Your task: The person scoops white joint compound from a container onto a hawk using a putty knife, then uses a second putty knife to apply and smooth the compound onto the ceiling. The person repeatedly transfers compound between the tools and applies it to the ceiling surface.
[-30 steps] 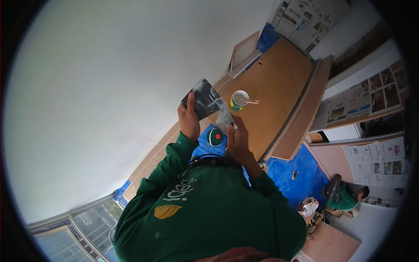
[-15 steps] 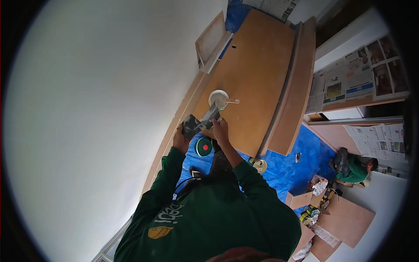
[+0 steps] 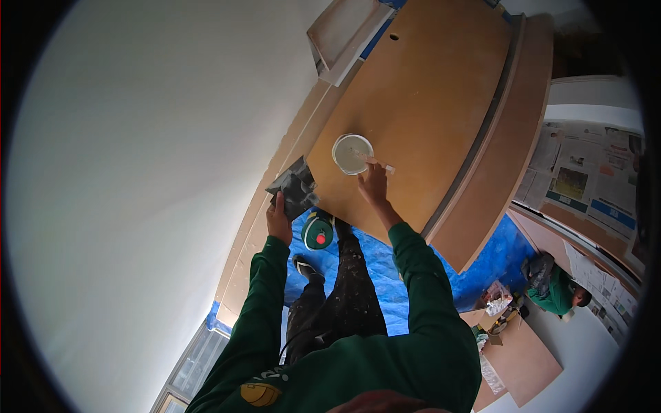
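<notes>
My left hand (image 3: 277,224) grips a dark, flat putty scraper (image 3: 292,186) smeared with grey filler. It is held beside the table's near left corner; whether it is one blade or two stacked, I cannot tell. My right hand (image 3: 374,186) is at the right rim of a white bucket (image 3: 335,155), its fingers closed on a pale wooden stirring stick (image 3: 390,168). The stick slants over the rim, its inner end in the bucket. Pale grey filler (image 3: 351,160) fills part of the bucket, which stands on the brown wooden tabletop (image 3: 427,103).
A green round container (image 3: 317,233) with a red spot stands by my feet on blue sheeting (image 3: 385,275). The white wall (image 3: 158,172) runs along the left. Another person (image 3: 554,292) crouches at the far right near cardboard (image 3: 523,358). Newspaper (image 3: 578,179) covers a surface at right.
My right hand has left the dark scraper and moved to the stick at the bucket. The scraper in my left hand has tilted. The view has shifted, showing my legs more.
</notes>
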Tool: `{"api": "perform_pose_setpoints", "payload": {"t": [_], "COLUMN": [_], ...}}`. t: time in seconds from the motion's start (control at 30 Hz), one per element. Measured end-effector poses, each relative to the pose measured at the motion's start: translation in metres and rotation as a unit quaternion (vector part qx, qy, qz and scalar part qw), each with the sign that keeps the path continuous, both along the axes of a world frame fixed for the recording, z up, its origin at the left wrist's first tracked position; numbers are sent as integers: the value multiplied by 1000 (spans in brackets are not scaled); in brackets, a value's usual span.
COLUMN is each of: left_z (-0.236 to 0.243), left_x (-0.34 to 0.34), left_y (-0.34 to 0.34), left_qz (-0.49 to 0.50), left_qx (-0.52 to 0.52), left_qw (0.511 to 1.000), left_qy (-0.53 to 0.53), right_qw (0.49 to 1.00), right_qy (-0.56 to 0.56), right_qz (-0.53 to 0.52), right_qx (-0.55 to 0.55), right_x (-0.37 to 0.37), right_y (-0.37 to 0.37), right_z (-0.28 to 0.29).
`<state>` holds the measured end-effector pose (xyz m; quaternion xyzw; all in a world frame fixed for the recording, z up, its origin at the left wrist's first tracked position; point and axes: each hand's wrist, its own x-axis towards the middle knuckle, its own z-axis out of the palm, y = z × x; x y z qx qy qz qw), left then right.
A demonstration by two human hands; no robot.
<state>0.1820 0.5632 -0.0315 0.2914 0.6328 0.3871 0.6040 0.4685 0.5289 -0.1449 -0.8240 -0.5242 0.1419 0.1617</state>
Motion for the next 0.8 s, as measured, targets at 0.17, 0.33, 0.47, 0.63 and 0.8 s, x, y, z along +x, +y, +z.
{"api": "perform_pose_setpoints", "payload": {"t": [0.17, 0.33, 0.47, 0.63, 0.8], "left_z": [-17, -72, -88, -92, -106], "left_x": [3, -10, 18, 33, 35], "left_y": [47, 69, 85, 87, 85], "left_qz": [-76, -163, 27, 29, -44], "left_qx": [4, 97, -50, -70, -81], "left_qw": [991, 978, 998, 996, 991], "left_qy": [108, 88, 6, 40, 99], "right_qw": [956, 925, 910, 897, 931], "right_qy": [-139, -65, 74, 88, 27], "right_qz": [105, 105, 67, 94, 97], "right_qx": [-237, -360, -402, -422, -352], "right_x": [74, 71, 48, 66, 60], "right_y": [39, 31, 35, 43, 30], "right_z": [-83, -158, -130, -74, -99]}}
